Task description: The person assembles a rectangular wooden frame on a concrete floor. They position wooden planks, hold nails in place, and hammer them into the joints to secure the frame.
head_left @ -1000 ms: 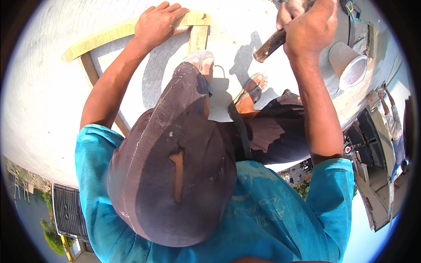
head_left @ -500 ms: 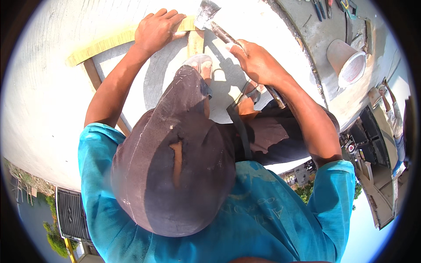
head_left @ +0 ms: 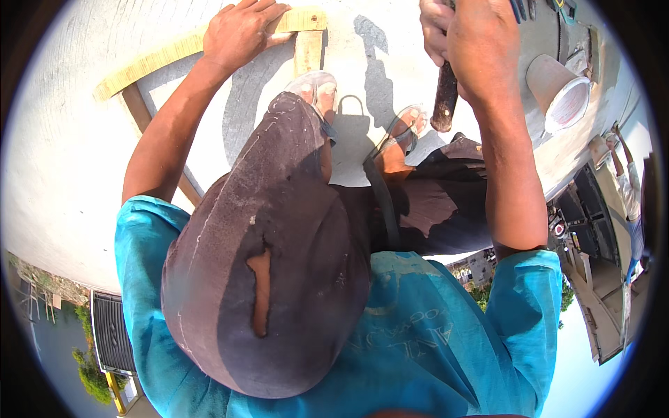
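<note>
left hand [head_left: 240, 31] flat on wooden frame [head_left: 167, 56], upper left | right hand [head_left: 474, 42] fingers gripping hammer handle [head_left: 444, 104], raised | strike squarely, brace frame firmly

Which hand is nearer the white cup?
Right. The right hand, gripping a hammer handle, is just left of the white cup; the left hand rests on the wooden frame.

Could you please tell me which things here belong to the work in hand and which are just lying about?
In use: wooden frame pressed by the left hand; hammer handle gripped by the right hand.
Lying about: white plastic cup; tools at the top edge.
</note>
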`<state>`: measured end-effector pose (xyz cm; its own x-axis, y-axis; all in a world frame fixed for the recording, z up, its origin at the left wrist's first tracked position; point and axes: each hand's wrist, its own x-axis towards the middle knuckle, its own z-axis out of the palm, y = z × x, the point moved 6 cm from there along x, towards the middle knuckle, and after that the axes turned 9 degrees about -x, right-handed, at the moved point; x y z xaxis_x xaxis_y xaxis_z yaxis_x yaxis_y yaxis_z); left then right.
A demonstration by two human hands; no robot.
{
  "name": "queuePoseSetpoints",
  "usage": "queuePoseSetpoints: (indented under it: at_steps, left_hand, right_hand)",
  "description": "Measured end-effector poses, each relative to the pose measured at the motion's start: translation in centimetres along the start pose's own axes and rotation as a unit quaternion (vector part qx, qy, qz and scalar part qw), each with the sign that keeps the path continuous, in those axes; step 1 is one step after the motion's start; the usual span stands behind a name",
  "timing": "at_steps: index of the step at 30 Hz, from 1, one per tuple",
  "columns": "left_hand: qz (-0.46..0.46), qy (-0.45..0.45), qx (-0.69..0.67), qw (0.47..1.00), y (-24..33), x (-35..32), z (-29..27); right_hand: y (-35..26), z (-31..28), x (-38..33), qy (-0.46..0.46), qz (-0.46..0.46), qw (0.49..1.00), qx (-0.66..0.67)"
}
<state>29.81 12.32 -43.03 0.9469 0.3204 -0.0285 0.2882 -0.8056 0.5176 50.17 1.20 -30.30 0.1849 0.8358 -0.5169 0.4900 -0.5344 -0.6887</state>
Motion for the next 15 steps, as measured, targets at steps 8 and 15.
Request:
queuePoseSetpoints:
  at_steps: [8, 15]
  left_hand:
    - [-0.023, -0.013, -0.009, 1.000, -0.6, -0.7, 0.8]
    - [0.025, 0.041, -0.025, 0.999, 0.1, 0.8, 0.0]
  right_hand:
    - [-2.3, 1.4, -0.6, -0.003, 0.074, 0.993, -0.091]
    - [1.5, 3.7, -3.5, 0.083, 0.038, 0.995, -0.040]
